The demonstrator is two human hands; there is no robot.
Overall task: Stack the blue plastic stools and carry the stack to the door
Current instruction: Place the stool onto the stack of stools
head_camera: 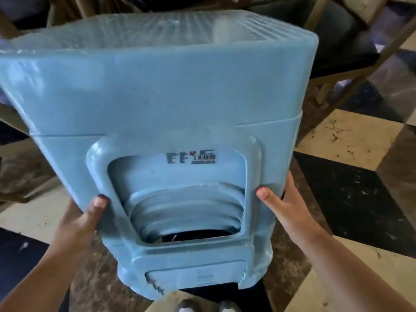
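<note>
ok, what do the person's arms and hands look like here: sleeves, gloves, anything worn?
Both forearms are bare up to the frame edge, with no sleeves in view. The left hand and the right hand wear no gloves. No watch or bracelet shows on either wrist. The left thumbnail appears to carry dark polish at its tip; the right thumbnail looks plain. Rings cannot be ruled out, since most fingers are hidden.

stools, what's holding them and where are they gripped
Both hands hold the stack of blue stools: the left hand and right hand clasp opposite sides of the lower leg section, thumbs on the near face.
</note>
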